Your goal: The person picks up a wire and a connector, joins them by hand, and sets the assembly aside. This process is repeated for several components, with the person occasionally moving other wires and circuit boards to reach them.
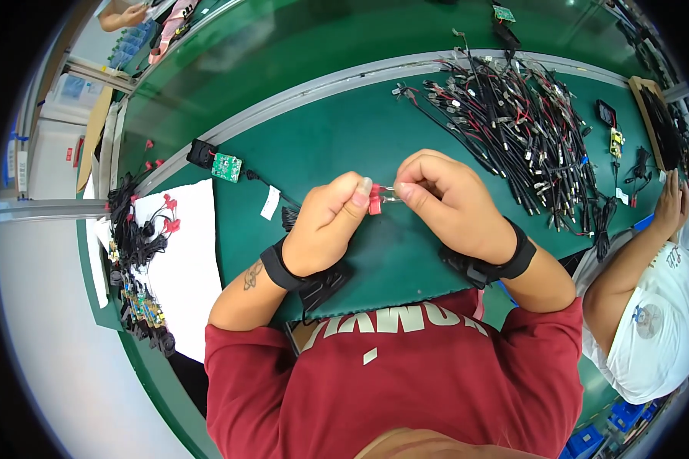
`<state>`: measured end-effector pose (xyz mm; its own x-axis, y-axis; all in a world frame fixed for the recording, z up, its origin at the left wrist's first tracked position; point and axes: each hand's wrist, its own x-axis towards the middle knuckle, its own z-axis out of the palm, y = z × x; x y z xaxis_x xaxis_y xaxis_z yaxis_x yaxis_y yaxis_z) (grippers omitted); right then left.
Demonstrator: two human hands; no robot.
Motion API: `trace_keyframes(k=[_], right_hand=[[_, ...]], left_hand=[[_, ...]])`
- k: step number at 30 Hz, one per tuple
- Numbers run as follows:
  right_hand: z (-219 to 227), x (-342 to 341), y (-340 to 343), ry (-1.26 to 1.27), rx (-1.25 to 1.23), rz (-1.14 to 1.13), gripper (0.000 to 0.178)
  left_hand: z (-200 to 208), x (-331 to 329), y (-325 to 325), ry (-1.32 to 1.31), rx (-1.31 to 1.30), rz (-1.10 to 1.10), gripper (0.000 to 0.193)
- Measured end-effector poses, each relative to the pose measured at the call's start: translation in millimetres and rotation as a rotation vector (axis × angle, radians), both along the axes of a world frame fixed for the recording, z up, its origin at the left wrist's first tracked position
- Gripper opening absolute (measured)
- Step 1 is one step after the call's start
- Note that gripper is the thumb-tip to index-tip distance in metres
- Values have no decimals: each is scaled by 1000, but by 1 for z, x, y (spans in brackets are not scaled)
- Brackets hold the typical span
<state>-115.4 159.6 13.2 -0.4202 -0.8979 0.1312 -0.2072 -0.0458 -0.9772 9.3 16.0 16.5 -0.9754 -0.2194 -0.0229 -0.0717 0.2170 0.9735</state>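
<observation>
Between thumb and bent fingers, my left hand (328, 228) grips a small red connector (375, 200) in front of my chest. Two thin metal terminals (390, 200) stick out of it to the right. Their far ends meet the fingertips of my right hand (453, 205), which is closed in a pinch; what lies inside that pinch is partly hidden. A bundled black cable (289, 218) shows beside my left hand. Close by lies a white tag (270, 203) on a black cord. Black bands are strapped round both my wrists.
A big pile of black cables (513, 145) covers the back right. At the left lie a green circuit board (226, 167) with a black casing, and white paper (187, 268) beside red-ended cables (142, 229). A co-worker's hand (672, 203) is at the right, near a cable box (651, 122).
</observation>
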Motion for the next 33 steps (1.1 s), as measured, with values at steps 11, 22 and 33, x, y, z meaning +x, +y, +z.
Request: trace_keyframes(k=[11, 22, 33], right_hand=[[-3, 21, -9, 135, 50, -233, 12], [2, 12, -4, -62, 32, -32, 12], [-4, 22, -5, 79, -20, -152, 12]], left_hand=[[1, 2, 6, 69, -213, 13, 26], [0, 6, 3, -45, 253, 77, 29], [-4, 3, 14, -1, 102, 11, 30]])
